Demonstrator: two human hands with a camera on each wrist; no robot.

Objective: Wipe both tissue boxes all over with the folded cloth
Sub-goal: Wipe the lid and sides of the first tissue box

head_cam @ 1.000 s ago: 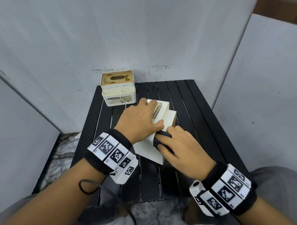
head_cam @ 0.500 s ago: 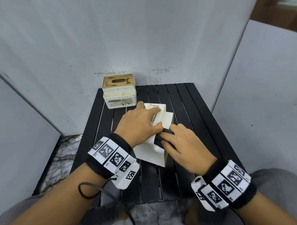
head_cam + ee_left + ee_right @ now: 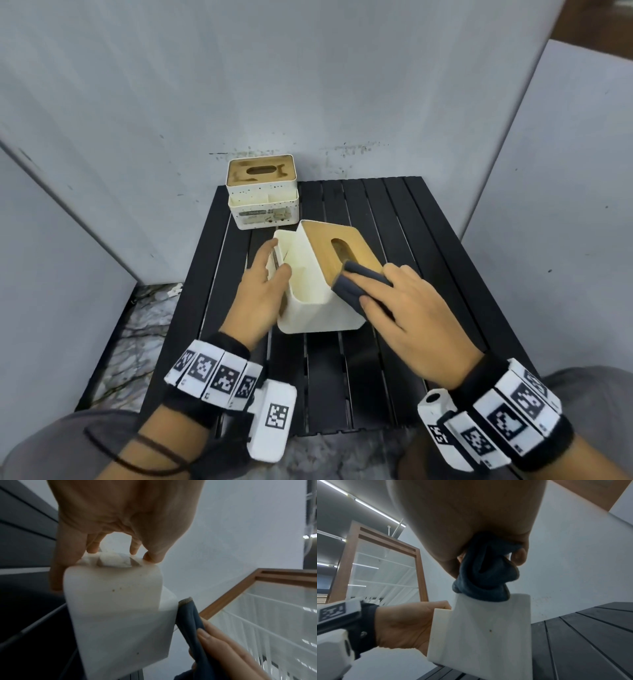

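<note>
A white tissue box point(image 3: 318, 311) with a wooden slotted lid point(image 3: 337, 251) stands upright in the middle of the black slatted table point(image 3: 404, 219). My left hand point(image 3: 263, 284) grips the side compartment of the near tissue box point(image 3: 113, 588), thumb inside the rim and fingers outside. My right hand point(image 3: 397, 305) holds a folded dark blue-grey cloth point(image 3: 359, 284) and presses it on the near corner of the lid. The cloth point(image 3: 486, 574) sits bunched between thumb and fingers on top of the near box point(image 3: 488, 628). A second white speckled tissue box point(image 3: 262, 192) stands at the table's far left.
Grey panels wall in the table at the back, left and right. The table's left edge drops to a marbled floor point(image 3: 144, 315). Bare slats lie to the right of and in front of the near box. My lap is below the front edge.
The near box, earlier tipped on its side under both hands, now stands upright with its wooden lid up. My left hand moved to its side compartment; the cloth now sits on the lid.
</note>
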